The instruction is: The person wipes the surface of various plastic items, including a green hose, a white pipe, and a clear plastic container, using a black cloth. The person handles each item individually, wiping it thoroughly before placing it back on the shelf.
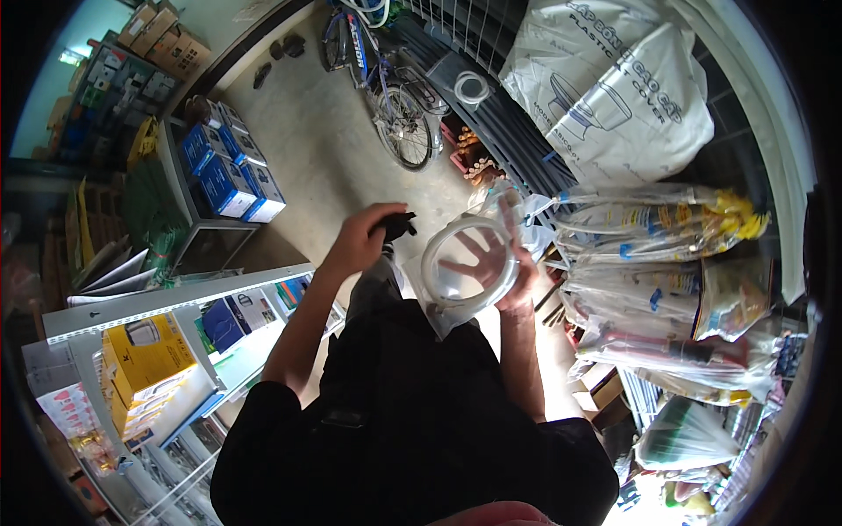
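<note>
My right hand holds up a coiled white hose in a clear plastic bag, in front of my body. The fingers are spread behind the bag and show through the ring of the coil. To the left of it, my left hand is closed around a small black object; its kind is not clear, since the fingers cover part of it. The two hands are apart, and the black object does not touch the bag.
A bicycle stands ahead on the concrete floor. Blue-and-white boxes are stacked on a rack at left. A shelf with a yellow box is close on my left. Plastic-wrapped goods and a large white bag line the right.
</note>
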Motion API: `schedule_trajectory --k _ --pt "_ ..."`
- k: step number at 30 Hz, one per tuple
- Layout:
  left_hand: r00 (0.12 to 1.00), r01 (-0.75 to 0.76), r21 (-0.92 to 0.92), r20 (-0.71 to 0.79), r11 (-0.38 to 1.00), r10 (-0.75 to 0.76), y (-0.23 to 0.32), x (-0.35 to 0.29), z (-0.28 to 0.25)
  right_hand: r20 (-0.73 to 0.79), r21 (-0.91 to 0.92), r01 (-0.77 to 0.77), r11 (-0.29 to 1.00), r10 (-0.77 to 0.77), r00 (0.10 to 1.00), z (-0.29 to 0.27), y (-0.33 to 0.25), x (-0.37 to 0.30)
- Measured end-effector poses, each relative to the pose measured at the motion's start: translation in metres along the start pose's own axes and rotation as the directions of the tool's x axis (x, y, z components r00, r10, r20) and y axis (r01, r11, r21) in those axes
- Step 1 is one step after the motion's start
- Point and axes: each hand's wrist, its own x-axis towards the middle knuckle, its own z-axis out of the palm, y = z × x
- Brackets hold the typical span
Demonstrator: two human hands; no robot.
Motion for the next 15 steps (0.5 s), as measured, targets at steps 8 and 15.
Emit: schedule_trajectory --k 8,15 --pt "0.834 0.535 -0.461 0.421 0.708 -0.356 -0.005 0.129 -0.037 -0.156 -0.725 -0.244 0.644 0.192 0.969 0.018 -0.029 0.072" --pt "0.763 0.295 -0.189 0.637 0.936 -0.112 -0.030 0.191 -0.058 -0.357 -0.921 -0.387 0.046 0.297 0.885 0.079 -0.023 0.135"
